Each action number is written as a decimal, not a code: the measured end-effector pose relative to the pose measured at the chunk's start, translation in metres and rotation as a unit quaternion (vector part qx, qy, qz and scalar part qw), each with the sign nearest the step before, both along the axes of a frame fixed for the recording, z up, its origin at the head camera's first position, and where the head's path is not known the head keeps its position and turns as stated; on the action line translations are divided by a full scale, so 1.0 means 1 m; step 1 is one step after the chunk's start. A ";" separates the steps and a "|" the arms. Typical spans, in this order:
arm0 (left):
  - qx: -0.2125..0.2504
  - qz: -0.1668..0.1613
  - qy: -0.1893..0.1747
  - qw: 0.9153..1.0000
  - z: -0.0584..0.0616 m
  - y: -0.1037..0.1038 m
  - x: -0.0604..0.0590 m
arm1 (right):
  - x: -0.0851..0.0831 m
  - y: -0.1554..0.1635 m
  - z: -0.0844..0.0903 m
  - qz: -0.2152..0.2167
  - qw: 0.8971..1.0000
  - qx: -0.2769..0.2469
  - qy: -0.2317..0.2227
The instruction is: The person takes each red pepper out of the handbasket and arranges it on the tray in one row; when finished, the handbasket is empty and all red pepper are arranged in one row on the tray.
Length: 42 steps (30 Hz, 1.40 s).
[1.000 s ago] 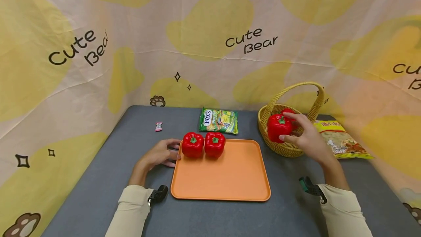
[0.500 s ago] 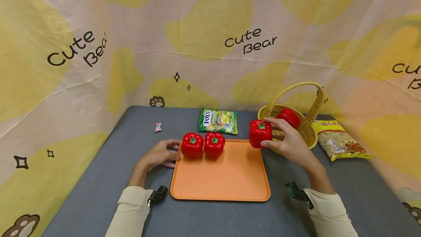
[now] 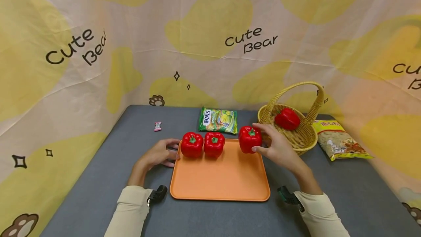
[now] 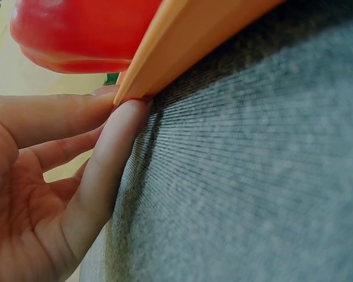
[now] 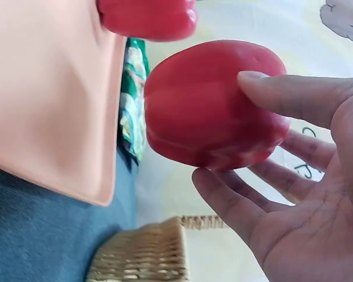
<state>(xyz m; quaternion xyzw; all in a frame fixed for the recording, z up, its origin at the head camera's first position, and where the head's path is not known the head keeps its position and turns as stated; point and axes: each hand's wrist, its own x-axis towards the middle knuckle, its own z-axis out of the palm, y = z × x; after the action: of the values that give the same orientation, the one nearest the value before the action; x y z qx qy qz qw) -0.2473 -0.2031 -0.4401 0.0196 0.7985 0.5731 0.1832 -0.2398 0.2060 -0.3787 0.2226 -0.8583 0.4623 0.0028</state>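
Right hand [image 3: 279, 149] grasps a red bell pepper [image 3: 250, 139] between thumb and fingers, held over the far right corner of the orange tray [image 3: 220, 182]; whether the pepper touches the tray cannot be told. Left hand [image 3: 161, 153] rests on the grey table [image 3: 98, 193], fingers straight, their tips against the tray's left rim near its far corner. Two more red peppers [image 3: 203, 144] stand side by side, touching, along the tray's far edge, just left of the held one with a gap between. The near part of the tray is bare. Beyond the tray lies a green Fox's candy bag [image 3: 218, 120]; a wicker basket [image 3: 296, 138] holding one pepper [image 3: 287, 118] stands close to the right hand. A snack packet [image 3: 340, 140] lies right of the basket; a small wrapped sweet [image 3: 158, 126] lies far left.
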 end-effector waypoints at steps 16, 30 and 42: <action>0.002 -0.004 0.005 1.000 -0.001 -0.001 -0.001 | -0.007 -0.024 -0.027 -0.004 0.996 0.063 0.056; -0.002 -0.002 0.003 1.000 -0.001 -0.001 -0.001 | -0.008 -0.027 -0.034 -0.021 0.993 0.099 0.052; -0.001 -0.003 0.003 1.000 -0.002 -0.002 -0.001 | -0.008 -0.025 -0.033 -0.023 0.995 0.096 0.012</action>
<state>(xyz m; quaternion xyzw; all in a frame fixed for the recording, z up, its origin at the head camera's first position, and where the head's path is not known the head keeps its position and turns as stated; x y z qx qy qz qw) -0.2484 -0.2049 -0.4425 0.0236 0.7996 0.5718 0.1820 -0.2473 0.1810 -0.4120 0.2074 -0.9037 0.3746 0.0019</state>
